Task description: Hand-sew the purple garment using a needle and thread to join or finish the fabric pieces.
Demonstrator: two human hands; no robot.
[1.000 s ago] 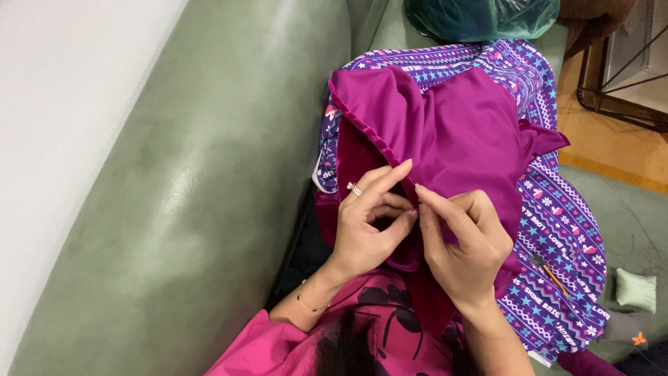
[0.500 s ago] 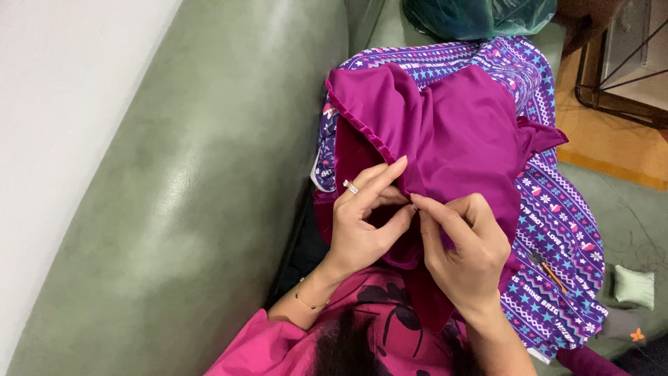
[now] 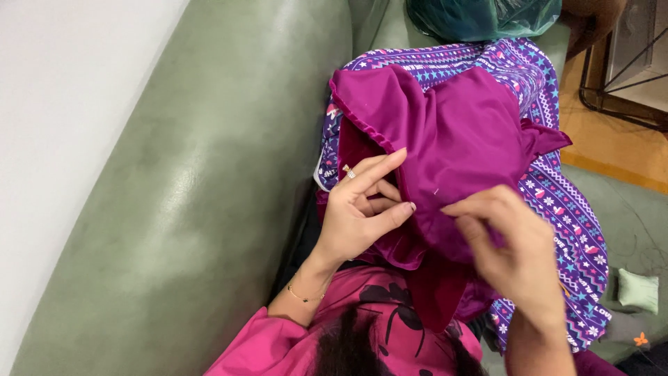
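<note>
A magenta satin cloth (image 3: 459, 132) lies bunched on my lap over a purple patterned blanket (image 3: 563, 216). My left hand (image 3: 362, 209), with a ring on one finger and a thin bracelet at the wrist, pinches a fold of the cloth between thumb and fingers. My right hand (image 3: 508, 244) sits just right of it, fingertips pinched together above the cloth; whatever they hold is too small to make out. A small pale stitch mark (image 3: 436, 191) shows on the cloth between the hands.
I sit on a green leather sofa (image 3: 209, 195), with its armrest to my left. A teal plastic bag (image 3: 480, 14) lies at the far end. A small pale green cushion (image 3: 638, 290) rests at the right, beside an orange floor and a black wire frame (image 3: 626, 76).
My right hand has pulled away from the left, rightward and toward me, with its fingers pinched. My left hand keeps its hold on the fold.
</note>
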